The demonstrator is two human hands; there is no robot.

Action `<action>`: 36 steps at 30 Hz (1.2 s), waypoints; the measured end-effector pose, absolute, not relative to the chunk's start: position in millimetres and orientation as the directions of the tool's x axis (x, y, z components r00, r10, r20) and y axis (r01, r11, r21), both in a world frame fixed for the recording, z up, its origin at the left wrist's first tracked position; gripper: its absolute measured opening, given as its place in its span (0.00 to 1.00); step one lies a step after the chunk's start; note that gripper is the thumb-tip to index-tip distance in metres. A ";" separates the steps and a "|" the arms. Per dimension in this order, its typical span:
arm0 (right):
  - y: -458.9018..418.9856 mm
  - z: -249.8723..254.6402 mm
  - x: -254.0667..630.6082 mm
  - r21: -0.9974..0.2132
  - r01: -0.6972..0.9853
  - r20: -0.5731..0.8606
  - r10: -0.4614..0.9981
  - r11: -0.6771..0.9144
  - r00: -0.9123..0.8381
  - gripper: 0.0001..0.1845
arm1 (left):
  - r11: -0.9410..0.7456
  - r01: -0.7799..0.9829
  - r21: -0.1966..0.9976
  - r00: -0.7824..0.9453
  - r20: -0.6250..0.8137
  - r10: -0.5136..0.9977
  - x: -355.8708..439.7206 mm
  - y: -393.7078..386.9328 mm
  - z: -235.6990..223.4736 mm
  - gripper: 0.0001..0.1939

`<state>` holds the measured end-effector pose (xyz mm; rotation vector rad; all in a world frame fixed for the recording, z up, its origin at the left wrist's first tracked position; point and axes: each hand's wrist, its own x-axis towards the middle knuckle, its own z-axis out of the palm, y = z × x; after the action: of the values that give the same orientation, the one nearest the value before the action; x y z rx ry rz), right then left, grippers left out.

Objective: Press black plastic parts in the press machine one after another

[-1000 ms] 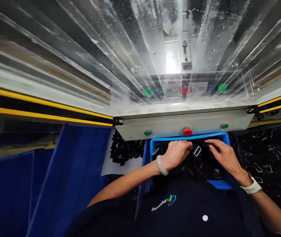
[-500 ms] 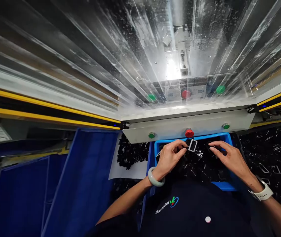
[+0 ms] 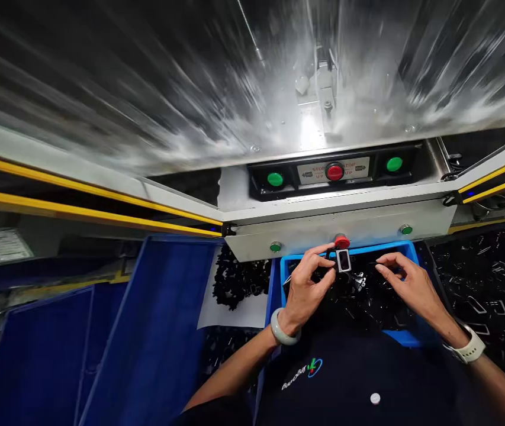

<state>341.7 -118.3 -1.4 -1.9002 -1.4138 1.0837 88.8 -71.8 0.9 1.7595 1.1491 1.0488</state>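
My left hand (image 3: pixel 308 290), with a pale bangle at its wrist, is over a blue bin (image 3: pixel 405 338) of shiny black parts. Its fingers are closed around a small black part (image 3: pixel 331 255). Just beside its fingertips is a small white-rimmed rectangular frame (image 3: pixel 343 260) with a dark centre; I cannot tell whether the hand holds it. My right hand (image 3: pixel 407 281) is over the bin's right side, thumb and forefinger pinched near a dark sliver I cannot make out. A small silvery metal piece (image 3: pixel 359 281) lies between the hands.
A machine stands ahead with a clear guard (image 3: pixel 234 118), a red button (image 3: pixel 341 241) and green buttons (image 3: pixel 275 247) on its front. Yellow-edged bars (image 3: pixel 101 210) flank it. More black parts lie on a white sheet (image 3: pixel 210 313) at left and in a pile (image 3: pixel 487 284) at right.
The clear guard has risen, uncovering the inner button panel. My left forefinger has stretched out towards the red button, and the white-rimmed frame has turned more upright. My right hand has barely moved.
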 end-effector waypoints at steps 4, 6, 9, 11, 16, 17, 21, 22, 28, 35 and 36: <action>-115.2 -1.5 339.3 -0.803 0.507 -0.283 0.949 -0.314 0.139 0.20 | -0.294 0.343 0.892 0.174 0.247 0.953 89.5 -72.6 -9.6 0.04; -114.0 -1.3 336.6 -0.807 0.502 -0.284 0.950 -0.312 0.134 0.20 | -0.263 0.349 0.899 0.112 0.239 0.965 90.2 -74.1 -15.5 0.04; -112.5 -0.7 331.1 -0.816 0.502 -0.267 0.957 -0.286 0.111 0.19 | -0.178 0.268 0.947 0.003 0.184 0.983 92.1 -76.7 -23.2 0.11; -111.5 -0.7 327.7 -0.821 0.512 -0.242 0.966 -0.253 0.090 0.18 | -0.124 0.212 0.969 -0.056 0.139 0.989 93.2 -77.7 -26.5 0.17; -109.2 -2.4 324.1 -0.814 0.556 -0.174 0.984 -0.166 0.038 0.14 | -0.090 0.190 0.978 -0.102 0.110 0.989 93.1 -76.9 -28.0 0.23; -109.1 -2.1 323.5 -0.810 0.568 -0.159 0.987 -0.148 0.030 0.13 | -0.092 0.193 0.977 -0.104 0.114 0.988 92.7 -76.7 -28.1 0.23; -110.5 6.4 315.8 -0.790 0.613 -0.049 0.998 -0.017 -0.035 0.15 | -0.122 0.226 0.967 -0.097 0.146 0.984 91.6 -77.4 -29.6 0.22; -110.9 9.9 312.3 -0.779 0.626 -0.010 0.998 0.036 -0.069 0.17 | -0.134 0.245 0.960 -0.093 0.161 0.983 91.6 -77.9 -30.1 0.22; -106.3 24.0 291.2 -0.556 0.753 0.170 0.935 0.353 -0.312 0.27 | -0.216 0.357 0.909 -0.040 0.246 0.969 92.2 -80.3 -29.1 0.21; -104.0 20.6 295.0 -0.286 0.838 0.308 0.873 0.464 -0.379 0.26 | -0.206 0.372 0.905 -0.026 0.232 0.972 92.8 -77.8 -27.9 0.22; -104.7 20.9 296.3 -0.265 0.842 0.318 0.867 0.471 -0.385 0.25 | -0.207 0.362 0.909 -0.019 0.229 0.973 93.3 -77.5 -28.1 0.22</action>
<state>296.3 -104.7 20.9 -1.4283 -2.3123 0.0833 93.3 -77.5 -28.1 1.6237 1.4116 1.2268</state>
